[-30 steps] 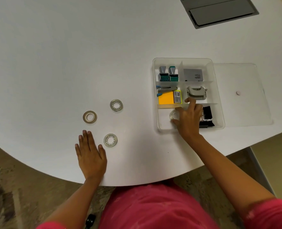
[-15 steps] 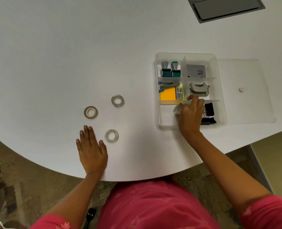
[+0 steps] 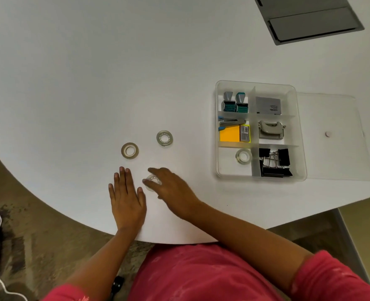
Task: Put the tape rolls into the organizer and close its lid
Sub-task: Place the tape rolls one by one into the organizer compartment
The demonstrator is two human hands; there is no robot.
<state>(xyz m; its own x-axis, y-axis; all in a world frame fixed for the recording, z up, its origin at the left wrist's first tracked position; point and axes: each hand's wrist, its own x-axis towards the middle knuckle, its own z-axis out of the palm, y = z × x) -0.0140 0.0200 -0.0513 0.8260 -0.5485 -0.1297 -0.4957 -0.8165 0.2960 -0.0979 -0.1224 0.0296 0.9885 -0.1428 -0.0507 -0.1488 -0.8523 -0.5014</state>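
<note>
Two fingers point(image 3: 150, 170) of the right hand point(image 3: 173, 187) noted curled over the nearest tape roll point(image 3: 152, 182), index on the far side and thumb on the near side, roll partly hidden and blurred; firm clamp not confirmed, cannot tell whether closed on it or only touching. Left hand point(image 3: 126, 197) flat on the desk point(image 3: 92, 72) just beside that roll, fingers together and straight, holding nothing. Further out, two more rolls loose on the desk: a tan roll point(image 3: 130, 150) and a clear roll point(image 3: 164, 138), near each other, well apart from the organizer point(image 3: 217, 131). One roll already stored point(image 3: 243, 156), lying flat in the near-left compartment, beside the binder clips point(image 3: 274, 162) in the near-right one. Lid point(image 3: 336, 161) lying flat to the right of the organizer, not yet fitted. Judged step: pickup of the second of four rolls. Recommended: pinch across the outer rim rather than press down, lift clear before travelling right, lower into the same near-left compartment beside or upon the stored roll, flat, below the wall line so as not to foul the lid. Risk: smooth roll skidding on the desk under a shallow pinch.
</note>
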